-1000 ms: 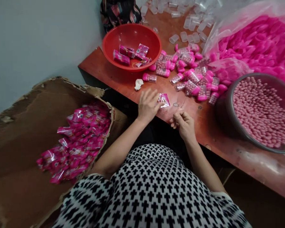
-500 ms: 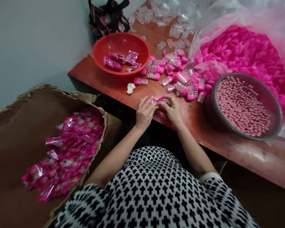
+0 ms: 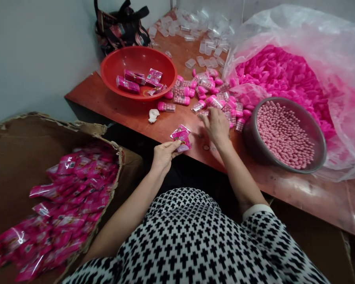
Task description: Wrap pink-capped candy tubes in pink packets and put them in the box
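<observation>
Far left, a torn box with lots of shiny packets, then a red bowl on the desk, and next the left hand, pinching a flat pink packet (maybe two) near the desk's edge, perhaps easy to drop with a loose pinch. Then the right hand by the little jars, fingers bent, grip impossible to tell, with rolling jars likely after a bump; last, a gray tub of pink beads, maybe easy to spill with an arm knock.

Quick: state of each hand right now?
Left hand: closed, holding a pink packet.
Right hand: at the near edge of the filled bottles; whether it grips one cannot be told.
</observation>
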The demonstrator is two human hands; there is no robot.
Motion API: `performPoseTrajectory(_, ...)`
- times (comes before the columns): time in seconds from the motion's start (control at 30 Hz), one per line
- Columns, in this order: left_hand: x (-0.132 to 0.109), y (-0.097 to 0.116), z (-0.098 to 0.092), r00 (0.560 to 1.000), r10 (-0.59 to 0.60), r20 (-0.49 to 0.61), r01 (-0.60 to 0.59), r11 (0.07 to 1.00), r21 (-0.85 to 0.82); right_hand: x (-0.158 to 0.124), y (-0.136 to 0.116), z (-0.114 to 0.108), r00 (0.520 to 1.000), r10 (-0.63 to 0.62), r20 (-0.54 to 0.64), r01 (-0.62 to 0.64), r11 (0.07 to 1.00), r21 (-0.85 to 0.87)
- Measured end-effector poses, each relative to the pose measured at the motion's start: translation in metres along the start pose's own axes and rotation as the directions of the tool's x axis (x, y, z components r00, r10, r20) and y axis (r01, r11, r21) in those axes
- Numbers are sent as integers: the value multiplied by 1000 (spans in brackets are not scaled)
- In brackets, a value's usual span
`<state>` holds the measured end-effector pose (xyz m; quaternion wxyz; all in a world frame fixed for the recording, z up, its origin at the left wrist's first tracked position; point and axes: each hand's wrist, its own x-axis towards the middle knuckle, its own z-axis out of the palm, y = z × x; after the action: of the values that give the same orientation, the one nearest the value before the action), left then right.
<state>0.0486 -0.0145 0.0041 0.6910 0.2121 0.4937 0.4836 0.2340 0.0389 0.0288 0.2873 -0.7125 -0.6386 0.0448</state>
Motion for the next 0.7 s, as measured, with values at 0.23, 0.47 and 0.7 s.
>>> performPoseTrajectory(0.23, -2, 3, -4, 995, -95, -43, 87, 983, -163, 15, 37, -13, 903, -351, 248, 417, 857, -302)
performPoseTrajectory(0.47, -3, 1, -10, 987, -154, -37, 141, 961, -238, -27, 62, -19, 785, -554, 277, 533, 832, 152)
performPoseTrajectory(0.7, -7, 4, -7, 990, -125, -62, 106, 965, -241, -48, 25, -37, 988, 155, 25, -153, 987, -58)
